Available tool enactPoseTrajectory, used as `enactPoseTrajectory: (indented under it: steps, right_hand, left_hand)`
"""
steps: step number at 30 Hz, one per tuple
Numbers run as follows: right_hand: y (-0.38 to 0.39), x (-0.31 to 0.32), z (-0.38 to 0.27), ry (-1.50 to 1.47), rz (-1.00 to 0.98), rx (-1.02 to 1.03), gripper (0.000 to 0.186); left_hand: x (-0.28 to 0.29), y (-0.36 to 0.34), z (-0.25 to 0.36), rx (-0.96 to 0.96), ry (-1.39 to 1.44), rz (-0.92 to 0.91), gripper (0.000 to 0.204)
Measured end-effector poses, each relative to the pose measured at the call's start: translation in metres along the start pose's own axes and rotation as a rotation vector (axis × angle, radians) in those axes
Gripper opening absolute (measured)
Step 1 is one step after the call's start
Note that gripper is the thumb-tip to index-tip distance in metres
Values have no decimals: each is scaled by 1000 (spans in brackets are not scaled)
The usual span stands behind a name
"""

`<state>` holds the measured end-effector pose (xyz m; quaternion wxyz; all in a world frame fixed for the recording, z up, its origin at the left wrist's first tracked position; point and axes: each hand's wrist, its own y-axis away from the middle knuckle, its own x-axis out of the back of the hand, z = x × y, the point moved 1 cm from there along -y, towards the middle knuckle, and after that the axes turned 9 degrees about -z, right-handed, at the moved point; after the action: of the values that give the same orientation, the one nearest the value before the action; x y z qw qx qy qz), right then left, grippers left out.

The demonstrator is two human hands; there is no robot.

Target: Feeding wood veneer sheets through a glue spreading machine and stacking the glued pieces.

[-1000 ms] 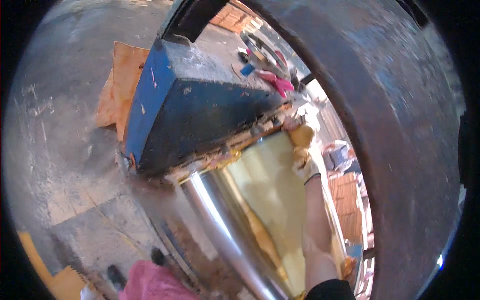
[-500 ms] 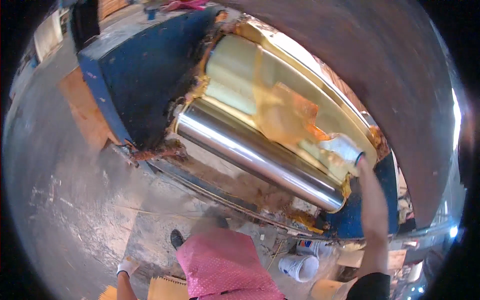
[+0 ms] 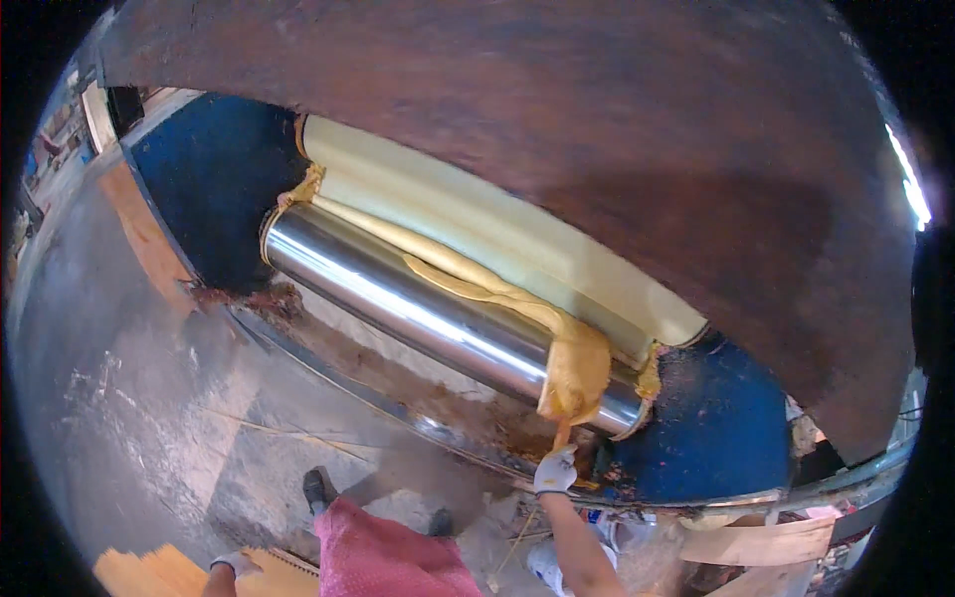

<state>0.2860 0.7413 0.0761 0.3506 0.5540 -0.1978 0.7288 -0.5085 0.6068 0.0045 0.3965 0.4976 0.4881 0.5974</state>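
Observation:
My right hand [image 3: 555, 470] wears a white glove and is closed on the orange handle of a scraper [image 3: 564, 435]. Thick yellow paste [image 3: 580, 368] covers the scraper's blade and stretches back over the shiny metal roller [image 3: 398, 316]. Behind that roller, a second roller [image 3: 477, 224] is coated pale yellow, and a fold of paste lies along the gap between the two. Low at the left, my left hand [image 3: 239, 565], also gloved, holds nothing that I can see; its fingers look loosely apart, beside a yellowish sheet with a jagged edge [image 3: 149, 574].
Blue side plates [image 3: 214, 179] flank the rollers, with paste crusted at the roller ends. A large dark brown surface [image 3: 477, 99] overhangs the back. White buckets [image 3: 547, 565] and wooden boards [image 3: 761, 542] stand at the lower right. A pink apron [image 3: 383, 552] hangs before me.
My right hand has come down and left from the right end of the back roller to in front of the metal roller, drawing paste over it. The whole view has shifted; the brown surface covers more.

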Motion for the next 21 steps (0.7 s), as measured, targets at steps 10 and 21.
enactPoseTrajectory:
  steps: [10,21]
  right_hand:
    - [28,288,138,-1288,-696,65,18]
    - [-186,224,41,-58,356,342,52]
  left_hand:
    - [29,0,190,-304,393,170,66]
    - [-67,4,137,-115,639,368,58]
